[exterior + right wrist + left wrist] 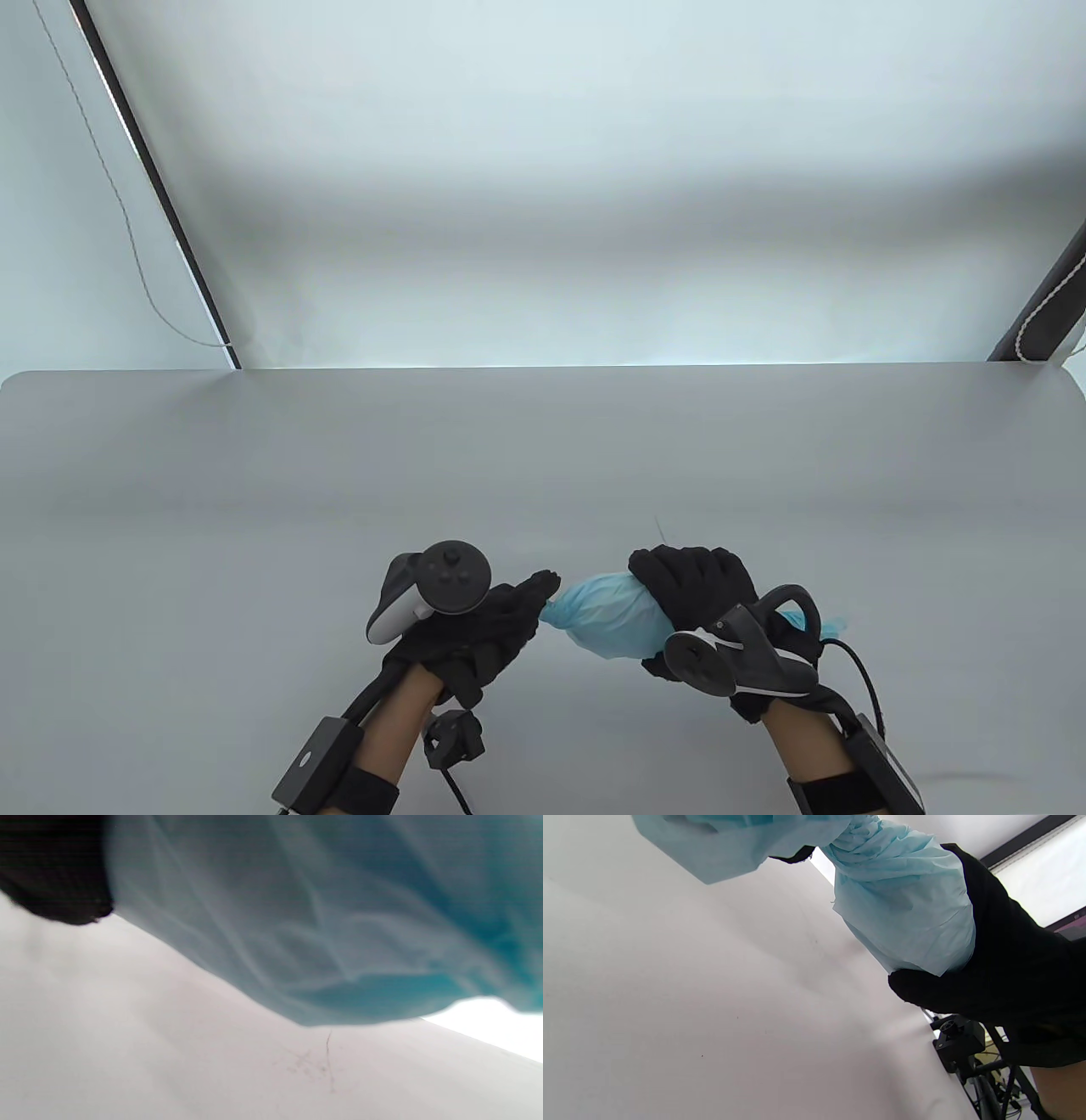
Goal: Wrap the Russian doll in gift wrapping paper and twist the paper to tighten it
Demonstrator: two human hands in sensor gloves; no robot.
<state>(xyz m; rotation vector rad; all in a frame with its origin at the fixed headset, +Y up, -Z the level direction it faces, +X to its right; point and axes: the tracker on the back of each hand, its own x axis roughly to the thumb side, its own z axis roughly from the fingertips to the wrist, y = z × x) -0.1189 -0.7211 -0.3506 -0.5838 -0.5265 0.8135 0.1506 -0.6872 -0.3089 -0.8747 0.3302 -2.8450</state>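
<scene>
One grey table carried two gloved hands and one blue paper bundle, presumably hiding the doll. The right hand gripped the bundle's body; the left hand pinched its twisted end. A tracker partly covered the paper's far tail.

Wrapped bundle held between two hands, low in the middle of the table view.

The paper bundle sits just below centre-frame, above the table. The left hand is to its left, fingertips on the bundle's narrowed left end. The right hand lies over the bundle's right part, fingers curled across its top. A loose tail of paper sticks out right of that hand. Behind the table, a wall fills the upper frame, with a cord hanging at upper left.
</scene>
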